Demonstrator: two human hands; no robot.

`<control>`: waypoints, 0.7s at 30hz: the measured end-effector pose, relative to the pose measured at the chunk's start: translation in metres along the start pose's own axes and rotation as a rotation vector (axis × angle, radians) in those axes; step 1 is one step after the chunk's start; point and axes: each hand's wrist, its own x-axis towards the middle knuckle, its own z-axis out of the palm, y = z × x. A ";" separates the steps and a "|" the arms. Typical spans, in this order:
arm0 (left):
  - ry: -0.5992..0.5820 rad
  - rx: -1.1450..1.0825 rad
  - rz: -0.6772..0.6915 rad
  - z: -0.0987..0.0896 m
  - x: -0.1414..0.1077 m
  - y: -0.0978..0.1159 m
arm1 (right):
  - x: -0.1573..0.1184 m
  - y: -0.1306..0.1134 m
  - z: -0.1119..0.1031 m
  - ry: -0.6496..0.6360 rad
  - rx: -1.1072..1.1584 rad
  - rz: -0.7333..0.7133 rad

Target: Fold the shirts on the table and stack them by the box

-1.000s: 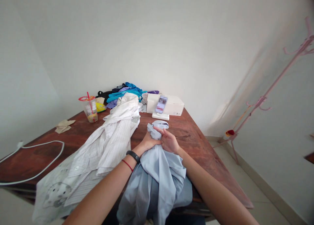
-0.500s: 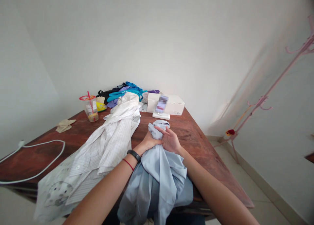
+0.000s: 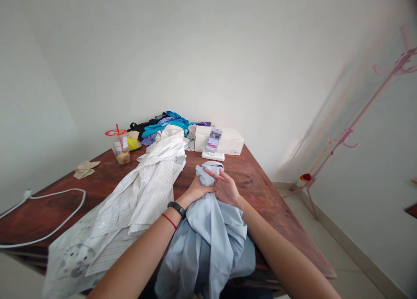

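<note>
A light blue-grey shirt [image 3: 211,229] hangs bunched between my forearms, its gathered collar end [image 3: 213,164] over the table and its lower folds draped past the front edge. My left hand [image 3: 197,189] is wrapped round the cloth just below the collar, thumb across the front; its other fingers are mostly hidden. Against the right side of the same bunch rests my right hand [image 3: 226,188], palm partly turned up, with fingers stretched and apart over the cloth. A white striped shirt [image 3: 153,173] lies lengthwise to the left, on a whitish cloth with an animal print [image 3: 76,260].
On the wooden table [image 3: 260,199] stand a lidded plastic cup [image 3: 121,149], a white box [image 3: 233,140] and a blurred-out device on a white stand [image 3: 213,155]. Piled clothes [image 3: 169,125] lie behind. A white cable [image 3: 61,192] loops left; a pink coat rack [image 3: 345,136] stands right.
The view has shifted very slightly. Both hands and the blue-grey shirt hold nearly the same position.
</note>
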 end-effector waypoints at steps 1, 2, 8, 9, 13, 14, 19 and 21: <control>0.007 -0.005 -0.006 0.000 0.000 0.002 | 0.000 0.000 0.001 -0.008 -0.011 -0.005; 0.014 -0.010 -0.010 0.000 -0.001 0.004 | -0.001 0.000 0.001 -0.015 -0.024 -0.010; 0.017 -0.021 -0.024 0.002 0.000 0.006 | -0.002 0.004 0.003 -0.045 -0.068 -0.033; 0.019 -0.020 -0.028 0.002 0.000 0.005 | -0.001 0.005 0.003 -0.043 -0.068 -0.034; 0.030 -0.023 -0.035 0.001 0.000 0.006 | -0.002 0.003 0.004 -0.046 -0.074 -0.035; 0.029 -0.025 -0.034 0.001 0.000 0.008 | -0.003 0.000 0.005 -0.056 -0.066 -0.032; -0.097 -0.082 -0.004 -0.004 -0.003 0.031 | -0.013 -0.023 0.009 -0.083 0.010 -0.084; -0.133 -0.097 0.003 -0.006 -0.006 0.040 | -0.017 -0.030 0.010 -0.069 0.006 -0.110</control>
